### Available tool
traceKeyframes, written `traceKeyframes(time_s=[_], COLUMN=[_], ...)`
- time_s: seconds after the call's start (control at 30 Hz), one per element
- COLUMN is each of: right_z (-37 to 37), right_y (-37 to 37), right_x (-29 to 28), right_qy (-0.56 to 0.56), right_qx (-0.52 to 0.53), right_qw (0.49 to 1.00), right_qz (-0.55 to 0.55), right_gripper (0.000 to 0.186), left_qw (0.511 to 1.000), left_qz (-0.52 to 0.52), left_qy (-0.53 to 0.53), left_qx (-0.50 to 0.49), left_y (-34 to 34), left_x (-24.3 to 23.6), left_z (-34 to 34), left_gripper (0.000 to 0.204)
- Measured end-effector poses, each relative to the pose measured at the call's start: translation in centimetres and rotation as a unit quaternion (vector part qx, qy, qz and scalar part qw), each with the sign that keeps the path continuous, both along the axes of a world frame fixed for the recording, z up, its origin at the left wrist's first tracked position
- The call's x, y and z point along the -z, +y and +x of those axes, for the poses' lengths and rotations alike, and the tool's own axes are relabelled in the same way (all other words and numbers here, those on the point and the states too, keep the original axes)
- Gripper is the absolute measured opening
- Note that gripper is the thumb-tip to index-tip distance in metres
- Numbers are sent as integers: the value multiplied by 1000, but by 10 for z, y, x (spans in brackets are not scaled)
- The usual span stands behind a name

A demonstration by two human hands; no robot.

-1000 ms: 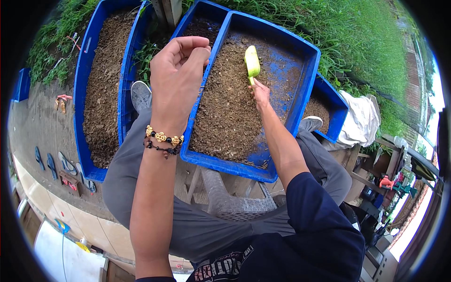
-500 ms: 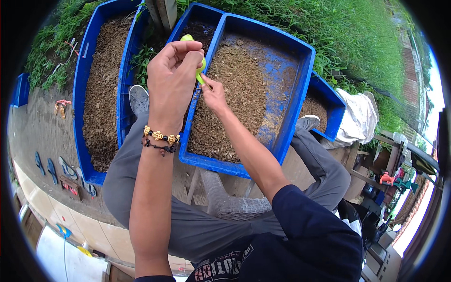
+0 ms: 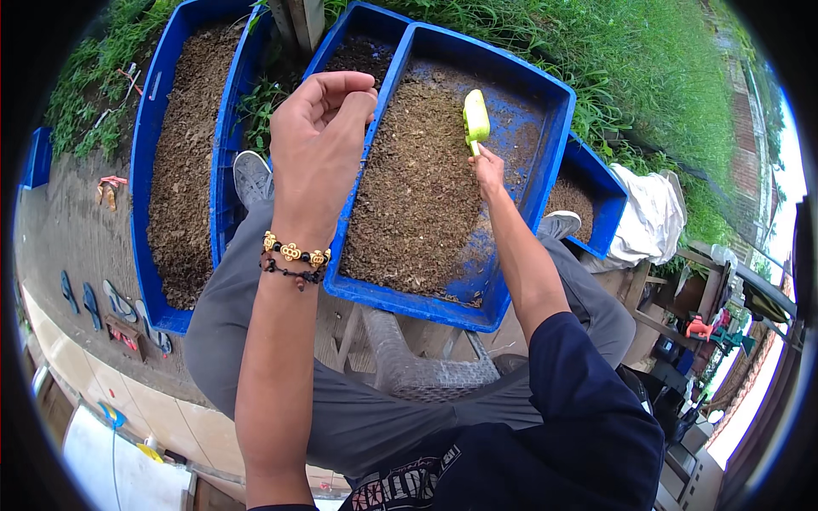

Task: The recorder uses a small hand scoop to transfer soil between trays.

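Clear passage: above the central blue tray, between left hand and green scoop. Obstructions: raised tray walls; upright post beyond left hand.

Left hand raised and curled, right arm reaching forward.
From my station I have the left forearm running nearly straight ahead, its wrist little bent, the fingers folded over and the thumb near the index fingertip. I see the right arm bent at the elbow and slanting inward, the right hand closed, its palm hidden from me.
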State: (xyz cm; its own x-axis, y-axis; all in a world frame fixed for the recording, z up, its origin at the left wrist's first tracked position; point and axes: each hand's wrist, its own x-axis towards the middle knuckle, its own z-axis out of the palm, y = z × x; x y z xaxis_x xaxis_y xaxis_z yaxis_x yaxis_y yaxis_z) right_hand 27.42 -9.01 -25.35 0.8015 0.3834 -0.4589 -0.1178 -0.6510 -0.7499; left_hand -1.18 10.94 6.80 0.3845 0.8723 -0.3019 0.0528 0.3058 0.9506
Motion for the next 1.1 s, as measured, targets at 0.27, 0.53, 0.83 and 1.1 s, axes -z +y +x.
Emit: traceKeyframes(time_s=[0.27, 0.53, 0.83, 1.1], right_z=[7, -63, -137, -194], right_y=[18, 53, 89, 119], right_x=[4, -23, -82, -80], right_qy=[27, 167, 315, -104], right_qx=[-84, -112, 10, -246], right_qw=[996, 978, 924, 963], right_qz=[-8, 55, 214, 42], right_gripper=[43, 43, 45, 40], left_qw=[1000, 1000, 1000, 1000], left_qz=[11, 14, 29, 9], left_qy=[2, 11, -3, 15], left_qx=[12, 8, -11, 10], left_y=[-4, -3, -3, -3], left_x=[3, 5, 6, 10], left_z=[4, 1, -3, 2], left_gripper=[17, 17, 16, 17])
